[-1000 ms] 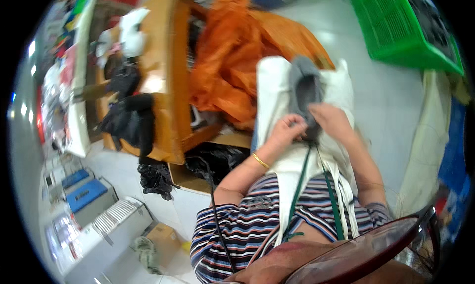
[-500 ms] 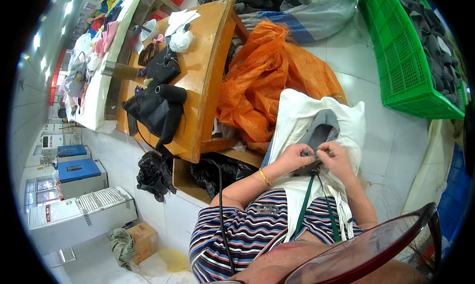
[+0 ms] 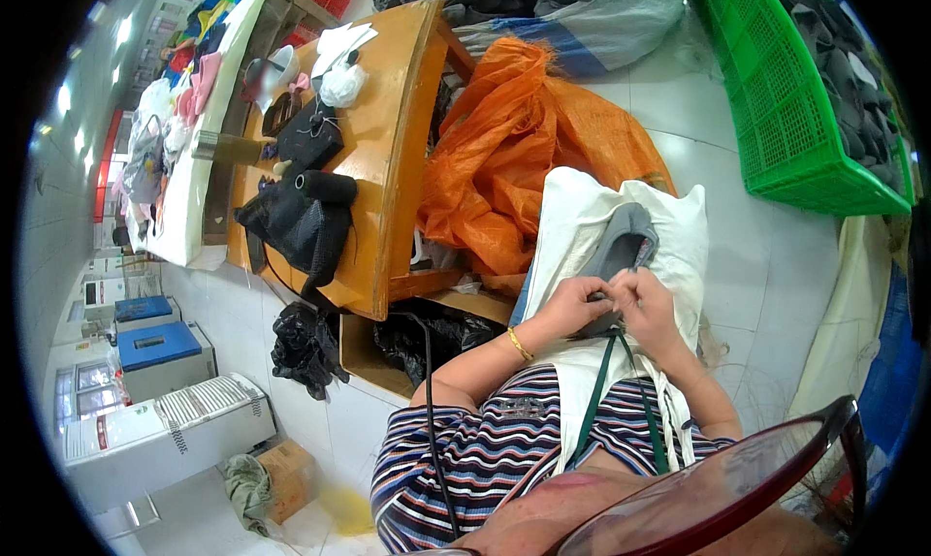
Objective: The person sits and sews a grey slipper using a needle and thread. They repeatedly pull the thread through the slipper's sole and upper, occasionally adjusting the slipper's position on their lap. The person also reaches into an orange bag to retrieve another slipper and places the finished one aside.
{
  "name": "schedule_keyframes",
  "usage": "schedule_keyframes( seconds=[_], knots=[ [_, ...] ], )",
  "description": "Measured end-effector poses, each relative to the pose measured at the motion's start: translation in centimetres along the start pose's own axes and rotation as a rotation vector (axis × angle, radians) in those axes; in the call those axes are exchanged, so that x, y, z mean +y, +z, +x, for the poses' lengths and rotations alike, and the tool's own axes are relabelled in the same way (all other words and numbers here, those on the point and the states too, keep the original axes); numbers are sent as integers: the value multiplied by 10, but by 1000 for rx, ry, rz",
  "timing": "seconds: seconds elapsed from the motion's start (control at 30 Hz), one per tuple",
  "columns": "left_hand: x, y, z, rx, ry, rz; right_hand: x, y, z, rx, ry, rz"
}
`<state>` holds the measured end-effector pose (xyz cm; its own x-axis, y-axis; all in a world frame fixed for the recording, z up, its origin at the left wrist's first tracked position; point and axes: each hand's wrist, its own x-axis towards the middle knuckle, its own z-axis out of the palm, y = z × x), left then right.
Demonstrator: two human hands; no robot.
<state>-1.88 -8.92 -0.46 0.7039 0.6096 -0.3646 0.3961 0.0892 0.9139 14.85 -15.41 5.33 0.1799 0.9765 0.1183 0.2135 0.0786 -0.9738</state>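
Observation:
A grey slip-on shoe lies on a white cloth over my lap, its opening at the far end. My left hand and my right hand meet above the near part of the shoe. Both are closed in a pinch, with the fingertips of the two hands almost touching. Whatever is between the fingers is too small to make out. A gold bracelet circles my left wrist. Dark green straps run down from the cloth towards my chest.
An orange woven sack is heaped beyond my left arm, beside a wooden table bearing a black bag. At the right stands a green crate of grey shoes. An open carton lined with black plastic sits left of me.
My right hand has lifted slightly and turned, its fingers drawn closer to those of the left. The left hand stays nearly in place. The whole view has shifted a little.

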Motion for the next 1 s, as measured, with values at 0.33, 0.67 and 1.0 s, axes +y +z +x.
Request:
schedule_keyframes(
  seconds=[0.33,0.67,1.0],
  knots=[
    [11,9,2,113,324,329,13,-87,-7,175,462,662],
    [1,4,-2,105,490,439,8,-183,-52,595,84,1028],
    [-8,5,-5,160,582,435,30,-75,-30,37,645,276]
  ],
)
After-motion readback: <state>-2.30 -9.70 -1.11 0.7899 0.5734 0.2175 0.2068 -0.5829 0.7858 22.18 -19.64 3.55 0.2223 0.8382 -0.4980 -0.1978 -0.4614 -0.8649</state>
